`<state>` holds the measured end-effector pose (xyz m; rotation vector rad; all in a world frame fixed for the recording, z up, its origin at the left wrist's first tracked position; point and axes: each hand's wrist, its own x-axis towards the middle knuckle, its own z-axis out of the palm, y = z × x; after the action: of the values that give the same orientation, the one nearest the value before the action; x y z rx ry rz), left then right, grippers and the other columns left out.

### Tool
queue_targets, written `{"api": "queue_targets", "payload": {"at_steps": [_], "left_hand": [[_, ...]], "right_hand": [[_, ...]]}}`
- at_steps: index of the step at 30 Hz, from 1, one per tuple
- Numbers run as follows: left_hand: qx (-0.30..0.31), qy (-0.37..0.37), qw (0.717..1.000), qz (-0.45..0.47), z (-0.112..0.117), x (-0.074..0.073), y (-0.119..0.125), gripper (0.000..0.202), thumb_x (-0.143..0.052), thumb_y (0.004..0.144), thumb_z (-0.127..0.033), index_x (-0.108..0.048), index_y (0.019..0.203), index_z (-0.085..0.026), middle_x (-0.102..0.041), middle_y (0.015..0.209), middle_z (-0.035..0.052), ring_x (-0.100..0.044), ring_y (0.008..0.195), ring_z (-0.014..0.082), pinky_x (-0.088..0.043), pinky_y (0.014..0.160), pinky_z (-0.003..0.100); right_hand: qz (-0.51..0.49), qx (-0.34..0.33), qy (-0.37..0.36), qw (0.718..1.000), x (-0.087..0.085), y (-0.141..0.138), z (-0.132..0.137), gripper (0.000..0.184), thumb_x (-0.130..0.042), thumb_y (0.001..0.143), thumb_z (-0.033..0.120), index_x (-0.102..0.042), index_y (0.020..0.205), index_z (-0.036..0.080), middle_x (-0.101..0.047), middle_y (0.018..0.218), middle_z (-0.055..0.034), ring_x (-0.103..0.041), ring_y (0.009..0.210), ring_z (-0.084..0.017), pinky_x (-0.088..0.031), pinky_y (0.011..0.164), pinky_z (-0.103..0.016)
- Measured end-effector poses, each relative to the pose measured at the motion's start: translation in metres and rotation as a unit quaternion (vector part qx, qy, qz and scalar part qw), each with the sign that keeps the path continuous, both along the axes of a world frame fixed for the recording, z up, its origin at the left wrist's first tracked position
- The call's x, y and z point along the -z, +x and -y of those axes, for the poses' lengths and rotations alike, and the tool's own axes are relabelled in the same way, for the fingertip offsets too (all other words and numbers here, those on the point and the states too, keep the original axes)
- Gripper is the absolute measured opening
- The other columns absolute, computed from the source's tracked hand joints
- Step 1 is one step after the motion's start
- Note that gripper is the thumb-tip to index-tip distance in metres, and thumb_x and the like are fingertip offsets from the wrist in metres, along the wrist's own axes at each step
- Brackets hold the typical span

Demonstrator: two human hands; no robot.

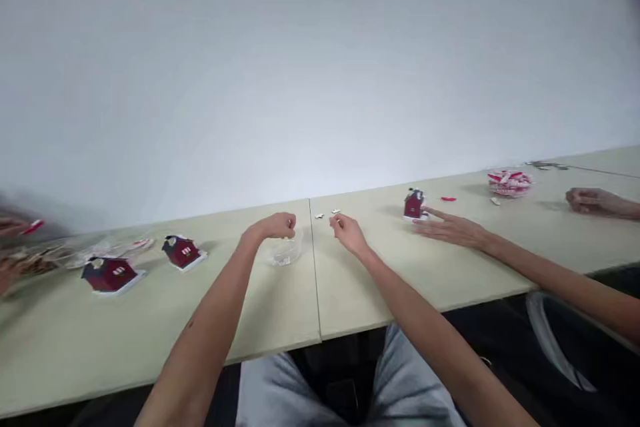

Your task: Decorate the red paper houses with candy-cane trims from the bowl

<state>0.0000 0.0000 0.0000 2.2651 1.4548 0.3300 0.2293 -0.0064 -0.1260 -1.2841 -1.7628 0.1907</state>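
My left hand (277, 225) hangs over a clear plastic container (286, 253), its fingers curled together. Whatever it may hold is too small to make out. Several small pale bits lie at the bottom of the container. To the right of the table seam, my right hand (349, 233) has thumb and fingers pinched together, and their contents cannot be made out. Just beyond those fingertips a small white piece (336, 211) lies on the table, with a second white piece (319, 216) to its left.
Two dark-red toy houses, a nearer one (111, 275) and another (183, 252), stand left. At right, a co-worker's hand (453, 229) touches a third house (414, 204). A red piece (449, 199) and a tub of red-and-white pieces (511, 183) lie beyond. Another person's hands work far left.
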Motion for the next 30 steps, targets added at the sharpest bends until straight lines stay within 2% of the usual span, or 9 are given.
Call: {"api": "queue_targets", "payload": {"at_steps": [3,6,9,12,13,17,20,23,30], "left_hand": [[0.027,0.040,0.996,0.077,0.013,-0.018,0.003,0.014,-0.062,0.071,-0.020,-0.053,0.082,-0.021,-0.060,0.067,-0.0032,-0.057,0.065,0.0156,-0.039,0.061,0.025],[0.066,0.111,0.968,0.215,0.032,-0.019,0.023,0.014,-0.057,0.080,-0.025,-0.058,0.094,-0.022,-0.062,0.073,-0.0022,-0.060,0.072,0.0153,-0.045,0.069,0.026],[0.066,0.170,0.928,0.326,0.050,0.007,0.056,0.014,-0.055,0.086,-0.029,-0.063,0.094,-0.020,-0.061,0.076,-0.0007,-0.058,0.073,0.0142,-0.046,0.069,0.024],[0.060,0.168,0.918,0.353,0.058,0.052,0.086,0.016,-0.054,0.089,-0.028,-0.065,0.095,-0.019,-0.062,0.081,0.0007,-0.058,0.076,0.0139,-0.045,0.066,0.022],[0.062,0.168,0.920,0.349,0.058,0.067,0.093,0.016,-0.053,0.089,-0.026,-0.065,0.095,-0.019,-0.063,0.083,0.0011,-0.058,0.077,0.0138,-0.045,0.066,0.022],[0.076,0.195,0.935,0.285,0.050,0.117,0.104,0.016,-0.049,0.091,-0.020,-0.064,0.096,-0.019,-0.065,0.083,0.0010,-0.059,0.074,0.0133,-0.045,0.067,0.022],[0.115,0.219,0.951,0.185,0.049,0.135,0.100,0.021,-0.045,0.096,-0.022,-0.064,0.103,-0.021,-0.069,0.090,0.0032,-0.061,0.078,0.0158,-0.046,0.073,0.025],[0.127,0.240,0.956,0.108,0.053,0.137,0.094,0.025,-0.041,0.099,-0.026,-0.062,0.113,-0.022,-0.070,0.096,0.0060,-0.063,0.083,0.0195,-0.046,0.076,0.029],[0.100,0.212,0.961,0.146,0.052,0.131,0.091,0.022,-0.044,0.096,-0.023,-0.062,0.108,-0.022,-0.068,0.092,0.0040,-0.060,0.077,0.0175,-0.045,0.072,0.028]], "right_hand": [[-0.003,0.002,0.014,1.000,0.002,-0.006,0.004,0.027,-0.050,0.101,0.043,-0.068,0.098,0.023,-0.070,0.084,-0.0004,-0.065,0.073,-0.015,-0.054,0.074,-0.031],[-0.026,0.039,0.056,0.997,-0.005,0.002,0.002,0.028,-0.044,0.100,0.041,-0.066,0.096,0.025,-0.072,0.089,-0.0027,-0.066,0.084,-0.019,-0.051,0.083,-0.033],[-0.070,0.130,0.109,0.983,-0.016,0.032,-0.012,0.032,-0.041,0.098,0.038,-0.062,0.113,0.019,-0.064,0.124,-0.0152,-0.053,0.125,-0.030,-0.037,0.108,-0.047],[-0.126,0.293,0.145,0.937,-0.011,0.080,-0.031,0.052,-0.052,0.091,0.047,-0.054,0.131,0.012,-0.048,0.145,-0.0252,-0.039,0.140,-0.037,-0.029,0.114,-0.054],[-0.116,0.312,0.136,0.933,-0.003,0.098,-0.038,0.065,-0.057,0.087,0.051,-0.050,0.137,0.009,-0.041,0.151,-0.0281,-0.034,0.143,-0.039,-0.027,0.116,-0.055],[-0.040,0.244,0.076,0.966,0.039,0.162,-0.067,0.101,-0.067,0.075,0.065,-0.036,0.151,0.006,-0.025,0.162,-0.0302,-0.026,0.150,-0.043,-0.026,0.119,-0.055],[-0.080,0.195,0.039,0.977,0.060,0.187,-0.084,0.105,-0.066,0.076,0.066,-0.028,0.157,0.010,-0.042,0.154,-0.0263,-0.043,0.141,-0.040,-0.036,0.113,-0.051],[-0.101,0.174,0.004,0.980,0.061,0.190,-0.083,0.093,-0.066,0.078,0.061,-0.037,0.153,0.015,-0.059,0.140,-0.0209,-0.058,0.124,-0.036,-0.044,0.107,-0.049],[-0.053,0.169,0.029,0.984,0.046,0.160,-0.050,0.086,-0.064,0.081,0.061,-0.044,0.149,0.013,-0.059,0.135,-0.0218,-0.056,0.123,-0.035,-0.043,0.108,-0.050]]}}
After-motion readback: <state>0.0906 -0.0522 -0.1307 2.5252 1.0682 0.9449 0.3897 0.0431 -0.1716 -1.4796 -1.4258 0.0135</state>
